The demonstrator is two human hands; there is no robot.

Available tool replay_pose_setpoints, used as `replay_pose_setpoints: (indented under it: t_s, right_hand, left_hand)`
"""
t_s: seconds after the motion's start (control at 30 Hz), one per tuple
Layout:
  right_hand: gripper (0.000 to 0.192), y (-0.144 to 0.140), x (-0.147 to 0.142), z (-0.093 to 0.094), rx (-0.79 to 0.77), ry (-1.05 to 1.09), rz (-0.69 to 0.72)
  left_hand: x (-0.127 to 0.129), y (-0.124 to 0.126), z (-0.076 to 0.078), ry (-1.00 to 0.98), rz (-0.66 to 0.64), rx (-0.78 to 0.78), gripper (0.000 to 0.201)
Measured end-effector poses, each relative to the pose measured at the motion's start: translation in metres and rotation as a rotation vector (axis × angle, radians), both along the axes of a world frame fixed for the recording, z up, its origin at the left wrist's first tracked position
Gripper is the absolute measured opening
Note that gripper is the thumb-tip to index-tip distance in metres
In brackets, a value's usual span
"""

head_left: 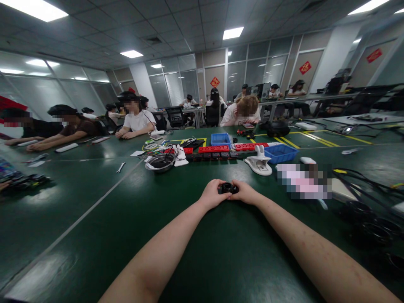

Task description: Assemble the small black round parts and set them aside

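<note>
Head view: left hand (212, 194) and right hand (246, 192) held round black part (227, 188) between them, fingers curled narrowly about its sides, circular opening upward. Part sat centrally above smooth, glossy green tabletop (227, 252); contact unclear. Beyond: rounded metal bowl (162, 170), curvy white clamp (259, 165), rectangular blue bin (282, 159).

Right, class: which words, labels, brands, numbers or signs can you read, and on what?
"福", as far as it can be made out: red diamond sign, second from right.
Too blurred to read: far-right diamond sign; middle diamond sign.
Too small: markings on red pieces.
None legible: held black part.
</note>
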State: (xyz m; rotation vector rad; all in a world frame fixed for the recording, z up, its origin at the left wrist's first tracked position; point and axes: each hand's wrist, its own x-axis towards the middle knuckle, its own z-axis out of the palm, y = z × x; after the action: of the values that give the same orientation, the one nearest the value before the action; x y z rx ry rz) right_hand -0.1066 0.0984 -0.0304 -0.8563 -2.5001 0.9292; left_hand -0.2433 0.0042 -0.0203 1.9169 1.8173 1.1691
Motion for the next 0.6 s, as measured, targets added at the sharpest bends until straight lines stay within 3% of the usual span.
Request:
replay_pose_setpoints:
  t_s: [0.17,0.3,0.43,0.53,0.6]
  right_hand:
    - [0.032,-0.011,-0.007,-0.005,0.259,-0.090,-0.156]
    - [0.028,-0.018,-0.010,-0.002,0.352,-0.159,-0.224]
    - [0.045,-0.013,-0.005,0.006,0.239,-0.099,-0.045]
    - [0.058,-0.006,0.003,0.013,0.045,-0.010,0.152]
    - [0.059,-0.002,0.006,0.017,-0.082,0.010,0.213]
  left_hand:
    - [0.007,-0.001,-0.001,0.069,0.116,0.020,0.031]
    - [0.008,-0.001,0.000,0.104,0.160,0.037,0.029]
    - [0.004,-0.004,0.006,0.128,0.134,-0.023,0.031]
    - [0.000,-0.006,0.010,0.166,0.088,-0.063,0.037]
    - [-0.001,-0.007,0.012,0.185,0.084,-0.059,0.044]
